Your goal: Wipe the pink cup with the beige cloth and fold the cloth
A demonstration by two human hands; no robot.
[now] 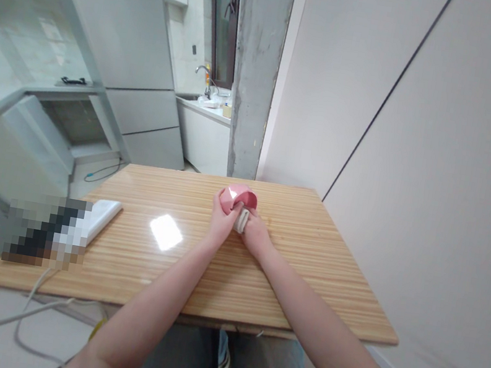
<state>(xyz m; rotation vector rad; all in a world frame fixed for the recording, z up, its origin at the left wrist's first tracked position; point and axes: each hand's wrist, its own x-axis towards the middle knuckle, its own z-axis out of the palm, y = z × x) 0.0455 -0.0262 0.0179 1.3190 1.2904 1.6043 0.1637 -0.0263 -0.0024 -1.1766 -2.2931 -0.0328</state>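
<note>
Near the far middle of the table, my left hand (221,219) is closed around a glossy pink bowl (231,196). The bowl is tipped on its side, its opening turned toward the right and toward me. My right hand (257,233) grips a folded white cloth (242,221) just below the bowl's rim. Both hands meet there, and the right fingertips are partly hidden by the cloth and the bowl. Whether the cloth touches the inside of the bowl, I cannot tell.
The wood-grain table (302,294) spans the front. On its left lie a white box-like item (105,214) and a blurred-out patch, with a white cable (37,287) hanging off the edge. A fridge (108,16), a sink counter and a pale wall panel stand beyond.
</note>
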